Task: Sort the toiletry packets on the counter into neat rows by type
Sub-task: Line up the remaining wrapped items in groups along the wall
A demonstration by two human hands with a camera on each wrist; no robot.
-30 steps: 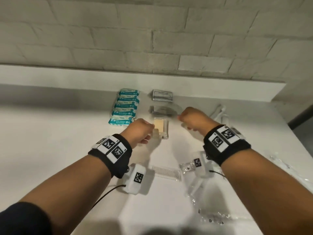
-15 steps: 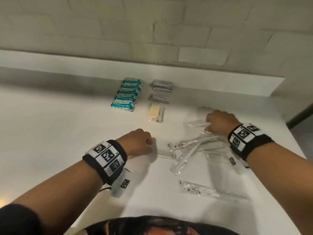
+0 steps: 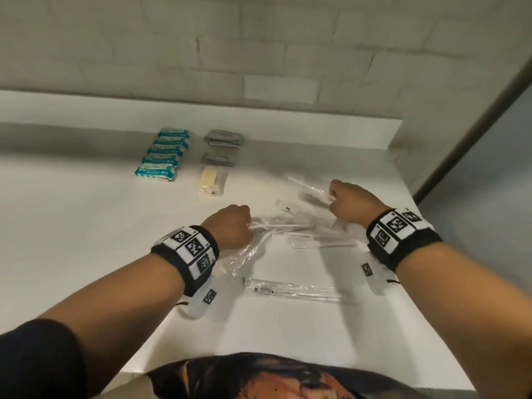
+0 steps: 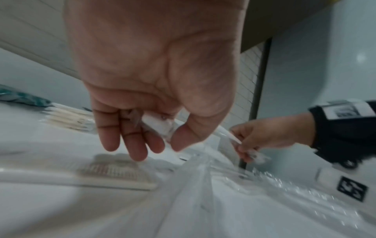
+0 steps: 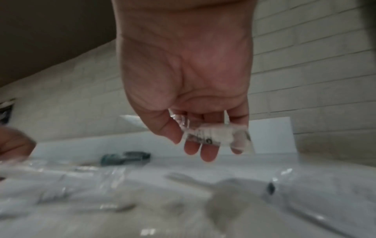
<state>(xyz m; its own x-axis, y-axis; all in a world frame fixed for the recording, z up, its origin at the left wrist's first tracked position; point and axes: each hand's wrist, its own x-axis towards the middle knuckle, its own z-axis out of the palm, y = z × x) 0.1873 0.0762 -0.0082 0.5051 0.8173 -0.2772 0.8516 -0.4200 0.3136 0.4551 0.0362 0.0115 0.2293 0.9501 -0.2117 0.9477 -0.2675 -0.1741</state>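
1. We are working the loose clear packets [image 3: 299,228], lying crossed in a heap at the middle of the table [image 3: 72,226], between our hands.
2. Our left hand [image 3: 233,228] is closing its grip on the end of one clear packet [image 4: 160,127]; our right hand [image 3: 351,203] is pinching another [image 5: 215,135].
3. The film is looking slick, so we are risking a slip or dragging neighbours along.
4. Behind, the teal packets [image 3: 164,156] and grey sachets [image 3: 223,148] are sitting in rows; a careless sweep could be knocking them askew.
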